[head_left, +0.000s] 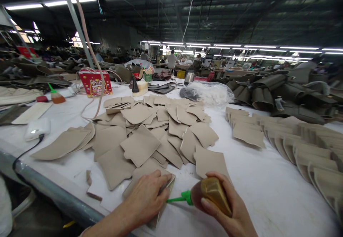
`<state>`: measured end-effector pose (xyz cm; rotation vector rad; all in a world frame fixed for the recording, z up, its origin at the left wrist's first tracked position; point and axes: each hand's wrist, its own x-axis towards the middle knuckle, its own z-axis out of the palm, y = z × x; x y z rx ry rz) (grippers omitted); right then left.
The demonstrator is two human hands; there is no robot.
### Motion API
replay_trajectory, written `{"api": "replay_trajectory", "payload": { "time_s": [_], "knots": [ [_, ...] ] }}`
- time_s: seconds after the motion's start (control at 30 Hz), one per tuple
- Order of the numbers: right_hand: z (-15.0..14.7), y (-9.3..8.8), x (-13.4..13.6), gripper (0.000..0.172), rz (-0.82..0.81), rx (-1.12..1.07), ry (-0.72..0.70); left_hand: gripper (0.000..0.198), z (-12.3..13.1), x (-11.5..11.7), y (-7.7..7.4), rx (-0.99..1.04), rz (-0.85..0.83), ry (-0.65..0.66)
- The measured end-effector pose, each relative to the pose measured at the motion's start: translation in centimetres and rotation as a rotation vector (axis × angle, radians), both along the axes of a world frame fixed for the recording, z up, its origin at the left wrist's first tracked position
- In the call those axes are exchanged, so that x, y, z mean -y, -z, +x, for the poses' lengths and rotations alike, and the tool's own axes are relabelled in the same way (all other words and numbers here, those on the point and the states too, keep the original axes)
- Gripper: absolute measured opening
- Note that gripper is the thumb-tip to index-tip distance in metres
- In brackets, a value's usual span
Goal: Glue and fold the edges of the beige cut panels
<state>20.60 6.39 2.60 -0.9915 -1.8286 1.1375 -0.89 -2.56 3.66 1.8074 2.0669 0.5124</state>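
My right hand [227, 205] is wrapped round a squeeze bottle [214, 192] of brown liquid, tipped on its side. Its thin green nozzle [184, 197] points left, with the tip at the edge of a taupe leather piece [171, 183]. That piece lies under my left hand [151, 194], whose bent fingers grip it near the front of the table. My palm and fingers hide most of it. Just beyond both hands spreads a loose heap of similar taupe pieces [140, 144], overlapping at many angles.
Rows of overlapping taupe pieces [300, 147] lie on the right. A second green-tipped bottle [56, 95], a white adapter [37, 128] and a red box [96, 83] stand on the left. A hose [100, 76] hangs down to the white tabletop [249, 190]. A plastic bag [209, 93] lies behind the heap.
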Motion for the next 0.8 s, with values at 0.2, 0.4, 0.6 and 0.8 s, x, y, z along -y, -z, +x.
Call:
{"api": "replay_trajectory", "payload": {
  "time_s": [0.2, 0.4, 0.6, 0.8],
  "knots": [
    [0.2, 0.4, 0.3, 0.049, 0.013, -0.012, 0.044, 0.039, 0.0, 0.2, 0.3, 0.003, -0.001, 0.0],
    [0.3, 0.5, 1.6, 0.047, -0.054, -0.025, -0.017, 0.042, -0.1, 0.2, 0.5, -0.001, -0.006, -0.008],
    [0.3, 0.5, 2.3, 0.048, -0.095, -0.042, -0.079, 0.04, -0.3, 0.2, 0.7, 0.026, 0.0, 0.002],
    [0.5, 1.1, 2.6, 0.047, -0.073, -0.002, 0.023, 0.043, -0.5, 0.2, 1.0, 0.034, 0.002, -0.017]
  ]
}}
